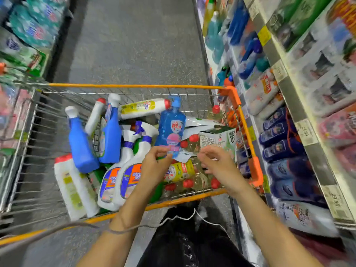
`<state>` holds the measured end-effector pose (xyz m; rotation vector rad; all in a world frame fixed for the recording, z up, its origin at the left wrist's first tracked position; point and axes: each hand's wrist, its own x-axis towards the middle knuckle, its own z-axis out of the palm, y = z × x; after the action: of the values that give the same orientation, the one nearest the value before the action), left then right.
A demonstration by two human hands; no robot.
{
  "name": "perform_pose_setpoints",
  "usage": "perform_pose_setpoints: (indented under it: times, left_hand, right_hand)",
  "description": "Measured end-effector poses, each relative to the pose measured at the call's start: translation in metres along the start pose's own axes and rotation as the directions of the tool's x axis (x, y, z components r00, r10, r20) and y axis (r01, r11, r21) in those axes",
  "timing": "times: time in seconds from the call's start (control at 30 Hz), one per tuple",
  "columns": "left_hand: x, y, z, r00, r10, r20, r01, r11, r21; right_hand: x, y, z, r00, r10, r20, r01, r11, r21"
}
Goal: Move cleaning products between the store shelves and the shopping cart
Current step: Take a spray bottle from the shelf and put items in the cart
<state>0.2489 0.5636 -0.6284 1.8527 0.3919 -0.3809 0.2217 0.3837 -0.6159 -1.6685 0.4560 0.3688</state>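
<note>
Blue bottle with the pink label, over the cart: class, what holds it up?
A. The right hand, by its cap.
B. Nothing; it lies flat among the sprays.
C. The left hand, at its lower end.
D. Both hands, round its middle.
C: the left hand pinches the lower end of the blue bottle above the cart, while the right hand is apart from it, holding nothing.

Bright even store light, shelves (300, 78) motion-blurred — wide-angle bending at edges

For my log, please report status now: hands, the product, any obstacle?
Left hand pinches blue pump bottle at its base, over cart. Right hand free, fingers loosely curled. Spray bottles crowd the cart below.
</note>
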Motion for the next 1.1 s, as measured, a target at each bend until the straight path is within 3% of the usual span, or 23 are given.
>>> perform_pose_setpoints:
  times: [0.17, 0.27, 0.4, 0.5, 0.57, 0.77, 0.97, 1.1]
  left_hand:
    - [0.017, -0.042, -0.010, 0.972, 0.176, -0.158, -0.109, 0.926, 0.361]
    - [0.026, -0.064, -0.018, 0.944, 0.227, -0.241, -0.040, 0.800, 0.598]
    - [0.030, -0.084, -0.031, 0.930, 0.265, -0.254, 0.009, 0.674, 0.738]
    - [0.031, -0.085, -0.038, 0.935, 0.154, -0.321, 0.148, 0.651, 0.745]
    - [0.036, -0.092, -0.048, 0.957, 0.057, -0.285, 0.182, 0.647, 0.741]
    - [0.044, -0.104, -0.072, 0.967, -0.117, -0.227, 0.233, 0.767, 0.598]
    - [0.048, -0.104, -0.082, 0.992, -0.064, -0.105, 0.112, 0.824, 0.556]
    - [0.043, -0.087, -0.077, 0.998, 0.057, -0.041, -0.031, 0.881, 0.472]
  right_hand:
    - [0.025, 0.030, 0.043, 0.981, 0.168, 0.100, -0.155, 0.980, -0.126]
    - [0.034, 0.041, 0.072, 0.960, 0.242, 0.140, -0.218, 0.961, -0.171]
    - [0.037, 0.048, 0.108, 0.925, 0.308, 0.222, -0.268, 0.944, -0.190]
    - [0.038, 0.054, 0.131, 0.897, 0.333, 0.291, -0.279, 0.936, -0.214]
    - [0.038, 0.054, 0.143, 0.869, 0.364, 0.334, -0.308, 0.928, -0.210]
    - [0.038, 0.053, 0.166, 0.831, 0.407, 0.380, -0.407, 0.910, -0.084]
    - [0.040, 0.060, 0.170, 0.799, 0.468, 0.377, -0.533, 0.842, 0.086]
    - [0.038, 0.052, 0.158, 0.882, 0.377, 0.283, -0.438, 0.877, 0.198]
